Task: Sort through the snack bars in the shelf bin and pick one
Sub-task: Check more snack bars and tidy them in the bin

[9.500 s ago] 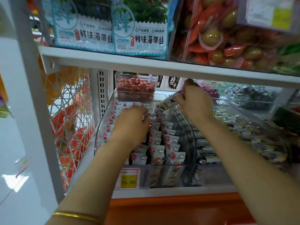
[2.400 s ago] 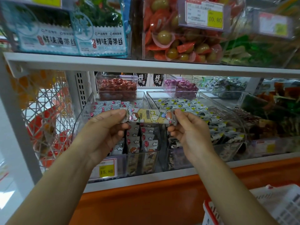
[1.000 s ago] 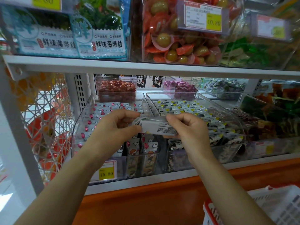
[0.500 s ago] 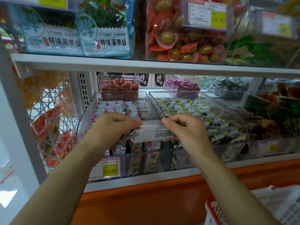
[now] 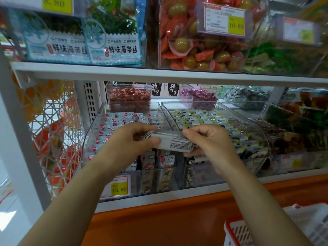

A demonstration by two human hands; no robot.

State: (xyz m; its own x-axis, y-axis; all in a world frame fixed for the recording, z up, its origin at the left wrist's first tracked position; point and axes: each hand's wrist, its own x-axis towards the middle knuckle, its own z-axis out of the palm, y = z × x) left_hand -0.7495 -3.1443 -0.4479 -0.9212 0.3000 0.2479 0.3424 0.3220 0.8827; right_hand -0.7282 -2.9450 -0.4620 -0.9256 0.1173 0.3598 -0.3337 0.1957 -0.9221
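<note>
We are seeing the bar (image 5: 174,142) held level just in front of the bin (image 5: 95,125), printed back facing us; left grip (image 5: 127,144) is pinching one end, right grip (image 5: 211,144) the other, fingers curled; we are judging the risk: slick wrapper slipping from a loosening pinch, falling among the rest.

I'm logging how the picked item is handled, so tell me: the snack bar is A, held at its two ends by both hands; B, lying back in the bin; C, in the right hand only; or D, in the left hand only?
A: the left hand pinches one end of the snack bar and the right hand pinches the other, holding it up in front of the clear bin.
</note>
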